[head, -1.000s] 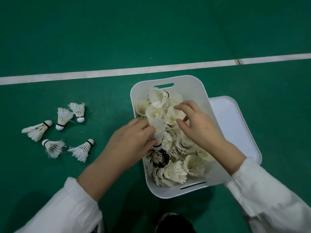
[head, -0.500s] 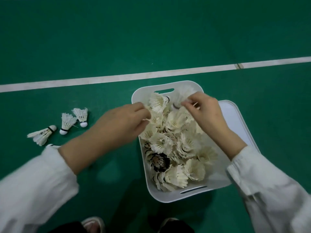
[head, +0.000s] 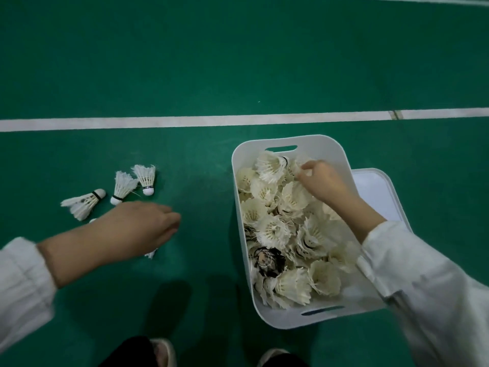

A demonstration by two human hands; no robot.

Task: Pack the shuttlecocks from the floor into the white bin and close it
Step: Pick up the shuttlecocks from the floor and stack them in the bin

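Since my left hand [head: 137, 229] hangs low over the green floor [head: 185, 75] with its fingers [head: 169, 221] loosely curled and nothing visibly in them, I judge the next pick is from the loose shuttlecocks on that side. My palm hides at least one: a bit of feather [head: 151, 253] shows under it and a scrap of white at my wrist, so I could miss those or crush them if I press down blind. Feathers bend easily, and a careless pinch on the skirt instead of the cork would damage one.

To my right the white bin [head: 285, 317] stands on the floor, heaped almost to the rim with shuttlecocks [head: 272, 231], one of them dark and worn [head: 268, 260]. My right hand [head: 322, 181] is inside it near the far end, fingers [head: 304, 169] pinched on the feathers of a shuttlecock there, though I cannot tell how firm the hold is. The pile is high, so the lid may not seat, and anything dropped on top could roll out over the wall.

The lid [head: 375, 192] lies flat beside the bin, partly under it, so pulling it free could tip the load.

Farther left, three shuttlecocks [head: 124, 185] lie close together, well apart from the bin.

I can read no brand, label or writing anywhere; the black bands at the corks are too small to make out.
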